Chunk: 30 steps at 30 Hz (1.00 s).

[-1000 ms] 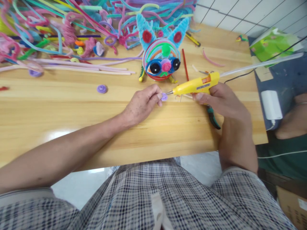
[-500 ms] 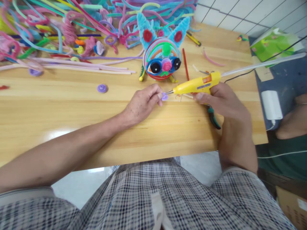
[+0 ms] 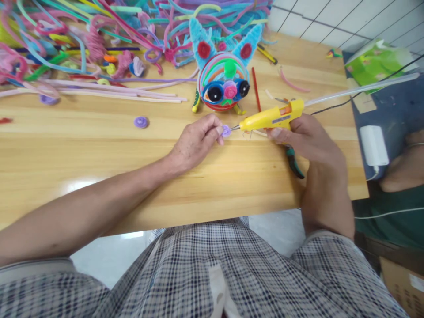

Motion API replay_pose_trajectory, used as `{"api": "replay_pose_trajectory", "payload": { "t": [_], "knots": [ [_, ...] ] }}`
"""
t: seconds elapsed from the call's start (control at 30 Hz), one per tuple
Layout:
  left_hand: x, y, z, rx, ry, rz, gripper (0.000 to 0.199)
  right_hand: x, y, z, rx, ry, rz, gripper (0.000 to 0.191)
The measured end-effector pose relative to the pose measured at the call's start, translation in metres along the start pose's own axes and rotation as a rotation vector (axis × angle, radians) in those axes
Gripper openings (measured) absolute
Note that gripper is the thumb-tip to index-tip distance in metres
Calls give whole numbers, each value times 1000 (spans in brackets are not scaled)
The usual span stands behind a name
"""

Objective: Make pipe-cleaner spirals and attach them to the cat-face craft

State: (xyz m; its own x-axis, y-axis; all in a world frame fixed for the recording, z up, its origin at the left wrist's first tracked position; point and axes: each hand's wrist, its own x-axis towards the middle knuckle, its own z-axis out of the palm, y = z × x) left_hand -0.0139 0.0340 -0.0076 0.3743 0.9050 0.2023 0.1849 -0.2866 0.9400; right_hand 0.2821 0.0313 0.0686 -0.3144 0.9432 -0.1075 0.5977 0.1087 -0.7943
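Observation:
My left hand [image 3: 198,143] pinches a small purple coil [image 3: 226,131] between thumb and fingers. My right hand [image 3: 306,137] is wrapped round the handle of a yellow glue gun [image 3: 271,118], with a clear glue stick [image 3: 361,89] sticking out of its back. The metal nozzle points left and meets the purple coil. Just beyond my left hand stands a colourful fuzzy figure [image 3: 223,73] with blue ears, black eyes and a pink nose. A second purple coil [image 3: 141,122] lies on the table to the left.
Many pipe cleaners [image 3: 132,31] are heaped along the back left of the wooden table [image 3: 99,154]. Pliers [image 3: 294,163] lie by my right wrist. A red stick [image 3: 256,88] and yellow cutter [image 3: 267,54] lie behind. At the right are a white adapter [image 3: 374,145] and a person's arm [image 3: 406,165].
The purple coil has tilted slightly in my left fingers and shows more of its face. The glue gun has barely moved, its nozzle still at the coil.

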Motion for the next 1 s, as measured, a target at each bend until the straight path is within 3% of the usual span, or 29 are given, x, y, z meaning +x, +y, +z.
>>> {"api": "replay_pose_trajectory", "payload": {
  "t": [0.2, 0.37, 0.63, 1.0],
  "knots": [
    [1, -3, 1, -49, 29, 1, 21, 0, 9, -12, 41, -2, 47, 62],
    [1, -3, 2, -51, 32, 16, 22, 2, 5, -14, 178, 105, -26, 58],
    [-2, 3, -1, 27, -12, 7, 19, 3, -2, 0, 101, 11, 17, 63],
    [-2, 4, -1, 97, -30, 6, 20, 1, -8, 5, 37, -1, -49, 46]
  ]
}}
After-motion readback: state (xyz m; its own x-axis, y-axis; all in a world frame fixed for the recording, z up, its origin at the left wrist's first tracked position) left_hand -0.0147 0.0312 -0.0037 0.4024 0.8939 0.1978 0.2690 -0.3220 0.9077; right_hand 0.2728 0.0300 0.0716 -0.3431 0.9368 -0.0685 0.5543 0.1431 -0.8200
